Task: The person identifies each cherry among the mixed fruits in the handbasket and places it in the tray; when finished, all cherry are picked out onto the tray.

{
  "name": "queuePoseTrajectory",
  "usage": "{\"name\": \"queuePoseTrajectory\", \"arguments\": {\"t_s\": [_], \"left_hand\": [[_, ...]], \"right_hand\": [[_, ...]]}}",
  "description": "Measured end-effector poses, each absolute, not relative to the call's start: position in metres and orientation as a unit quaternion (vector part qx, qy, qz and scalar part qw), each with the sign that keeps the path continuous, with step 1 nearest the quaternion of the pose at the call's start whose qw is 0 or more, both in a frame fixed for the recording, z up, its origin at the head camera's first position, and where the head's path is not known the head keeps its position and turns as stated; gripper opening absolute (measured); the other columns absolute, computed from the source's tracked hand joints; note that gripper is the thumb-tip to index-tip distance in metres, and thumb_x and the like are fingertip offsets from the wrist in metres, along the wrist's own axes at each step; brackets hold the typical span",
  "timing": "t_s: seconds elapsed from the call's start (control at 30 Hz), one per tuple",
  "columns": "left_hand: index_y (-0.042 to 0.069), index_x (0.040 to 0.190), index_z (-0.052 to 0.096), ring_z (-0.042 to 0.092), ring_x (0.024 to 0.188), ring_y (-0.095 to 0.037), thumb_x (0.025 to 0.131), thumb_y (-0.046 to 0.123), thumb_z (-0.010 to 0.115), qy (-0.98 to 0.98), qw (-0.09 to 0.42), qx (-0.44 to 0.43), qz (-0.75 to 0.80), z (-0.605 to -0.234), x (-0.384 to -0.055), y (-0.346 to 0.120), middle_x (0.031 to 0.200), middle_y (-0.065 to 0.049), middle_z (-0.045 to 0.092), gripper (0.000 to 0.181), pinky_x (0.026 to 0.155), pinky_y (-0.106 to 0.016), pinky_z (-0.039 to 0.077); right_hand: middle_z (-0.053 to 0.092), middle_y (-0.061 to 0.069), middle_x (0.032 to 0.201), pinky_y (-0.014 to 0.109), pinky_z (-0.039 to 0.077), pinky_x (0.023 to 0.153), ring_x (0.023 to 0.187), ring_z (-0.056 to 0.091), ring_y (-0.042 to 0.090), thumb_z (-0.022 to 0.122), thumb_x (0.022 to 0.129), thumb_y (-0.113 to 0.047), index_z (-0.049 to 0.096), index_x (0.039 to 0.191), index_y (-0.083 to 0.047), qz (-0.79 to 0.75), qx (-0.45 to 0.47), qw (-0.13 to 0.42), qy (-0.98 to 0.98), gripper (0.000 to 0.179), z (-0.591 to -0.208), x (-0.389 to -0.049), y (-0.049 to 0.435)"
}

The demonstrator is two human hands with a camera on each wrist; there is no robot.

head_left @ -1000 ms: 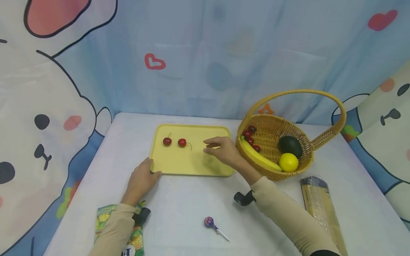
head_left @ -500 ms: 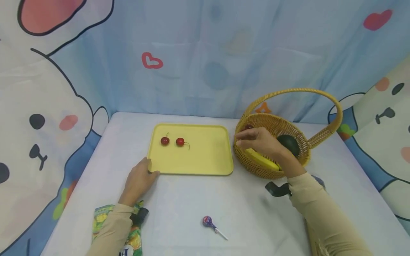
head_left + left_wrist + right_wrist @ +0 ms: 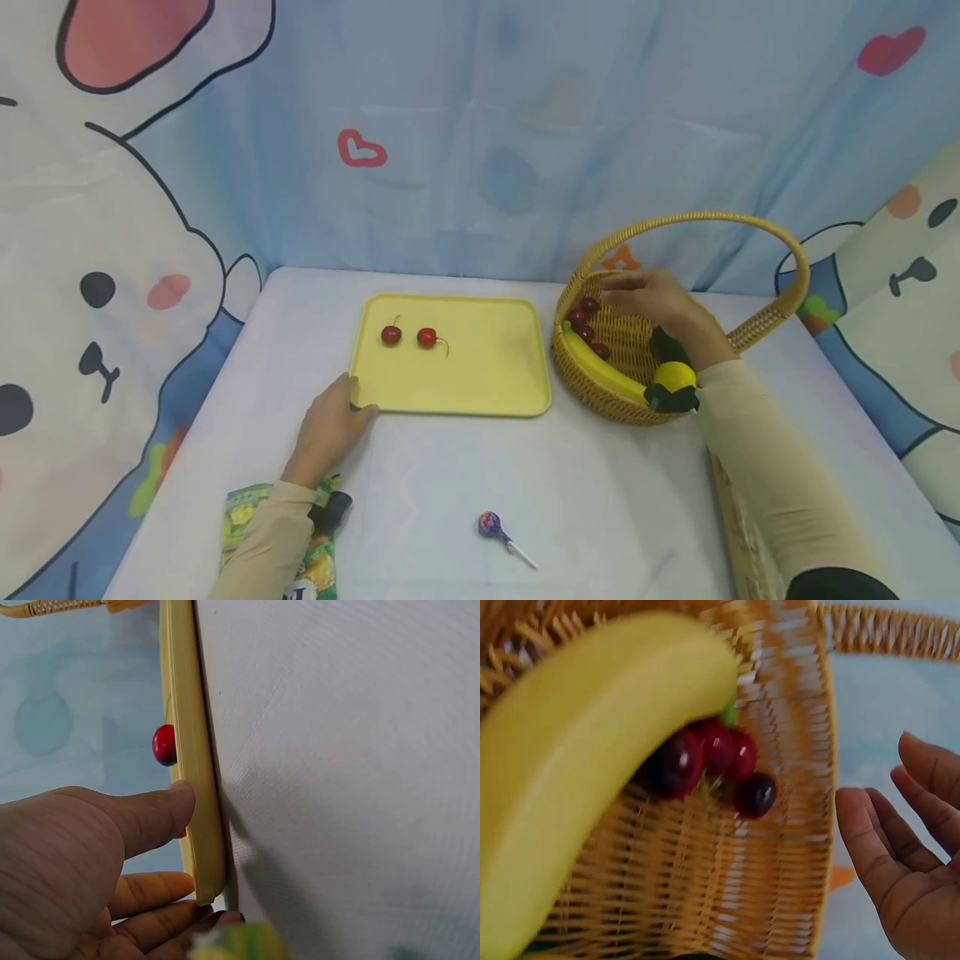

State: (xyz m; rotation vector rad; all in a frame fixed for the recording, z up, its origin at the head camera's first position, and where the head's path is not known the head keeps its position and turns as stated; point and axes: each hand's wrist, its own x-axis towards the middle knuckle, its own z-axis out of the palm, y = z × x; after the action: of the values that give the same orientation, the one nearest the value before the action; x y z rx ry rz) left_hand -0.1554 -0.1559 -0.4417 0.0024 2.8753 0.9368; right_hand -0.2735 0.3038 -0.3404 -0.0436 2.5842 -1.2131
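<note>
My left hand (image 3: 327, 429) holds the near-left corner of a yellow tray (image 3: 465, 392), thumb along the front rim and fingers at the side. Two red cherries with stems, a left one (image 3: 391, 335) and a right one (image 3: 427, 337), lie on the tray. Over the wicker basket (image 3: 600, 408) is my right hand (image 3: 656, 304), its fingers extended and grasping nothing. Inside the basket are a banana (image 3: 603, 367), several dark red cherries (image 3: 718, 746), a yellow lemon-like fruit (image 3: 674, 377) and a dark green fruit (image 3: 666, 346), partly hidden by the right hand.
A wrapped lollipop (image 3: 491, 526) lies near the front of the white table (image 3: 600, 500). Under the left forearm is a green and yellow packet (image 3: 243, 508). A long tan packet (image 3: 731, 521) is partly covered by the right sleeve. The basket's handle (image 3: 705, 218) arches up.
My right hand has moved from above the tray's right side rightward to over the basket. The left hand stays at the tray corner, and both cherries keep their places.
</note>
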Motion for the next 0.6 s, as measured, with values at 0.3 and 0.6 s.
{"name": "queuePoseTrajectory", "arguments": {"t_s": [0.3,0.6], "left_hand": [[-0.016,0.142,0.039,0.041,0.137,-0.047,0.093,0.019,0.067,0.95,0.049,0.002,0.309,-0.442,-0.155,-0.154,0.147,-0.034,0.041,0.066,0.114,-0.055,0.037],[-0.015,0.141,0.042,0.038,0.139,-0.048,0.093,0.02,0.067,0.951,0.047,0.005,0.306,-0.444,-0.156,-0.155,0.15,-0.034,0.038,0.064,0.116,-0.055,0.034]], "right_hand": [[0.04,0.025,0.153,0.053,0.048,0.105,0.129,0.052,0.043,0.061,0.1,-0.029,0.049,0.145,-0.001,-0.405,0.024,0.134,0.904,0.054,-0.357,-0.298,0.311],[0.037,0.027,0.154,0.052,0.047,0.107,0.135,0.045,0.043,0.059,0.101,-0.025,0.048,0.144,0.003,-0.404,0.069,0.145,0.901,0.053,-0.375,-0.312,0.303]]}}
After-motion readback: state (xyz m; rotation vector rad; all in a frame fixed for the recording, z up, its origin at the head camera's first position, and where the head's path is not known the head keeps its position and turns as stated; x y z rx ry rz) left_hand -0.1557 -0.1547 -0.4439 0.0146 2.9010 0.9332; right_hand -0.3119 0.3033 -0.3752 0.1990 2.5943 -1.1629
